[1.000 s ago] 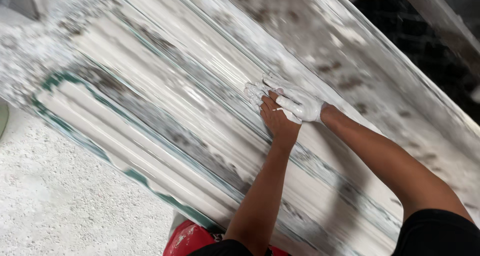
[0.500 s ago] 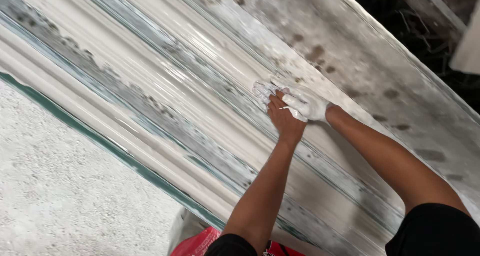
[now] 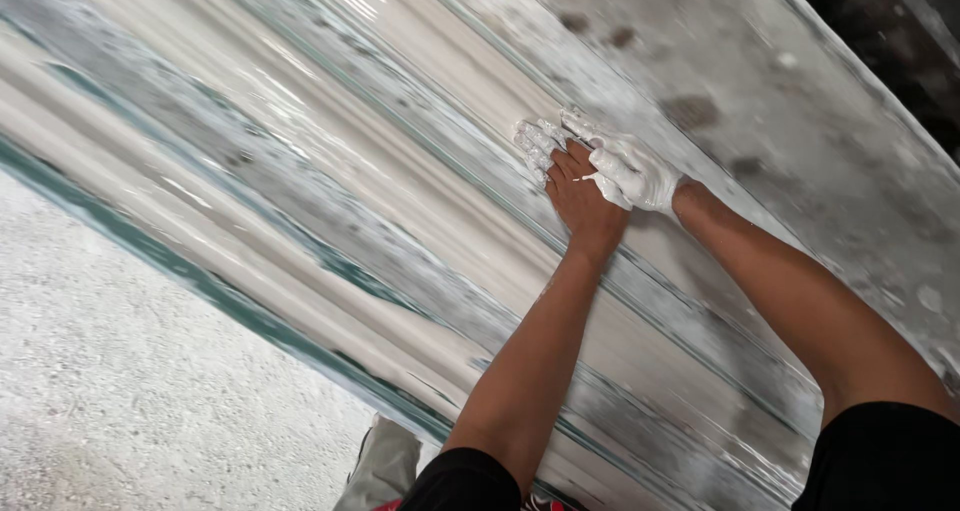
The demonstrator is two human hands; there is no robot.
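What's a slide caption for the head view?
Both plaster-coated hands, left hand beside right hand, press on a long ribbed white moulding.

The single head-worn camera looks down and forward along both outstretched arms, close over a long ribbed moulding (image 3: 330, 221) that crosses the frame diagonally. The picture seems tilted and motion-blurred, with floor (image 3: 120, 391) at lower left.

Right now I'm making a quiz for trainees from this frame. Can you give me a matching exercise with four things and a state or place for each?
Things:
1. right hand
2. left hand
3. long ribbed moulding
4. speckled floor

States or places:
A. lower left of the picture, below the green edge
B. coated all over in wet white plaster
C. streaked white and grey, running diagonally
D. mostly bare, white only at the fingertips

Pairs: 1-B, 2-D, 3-C, 4-A
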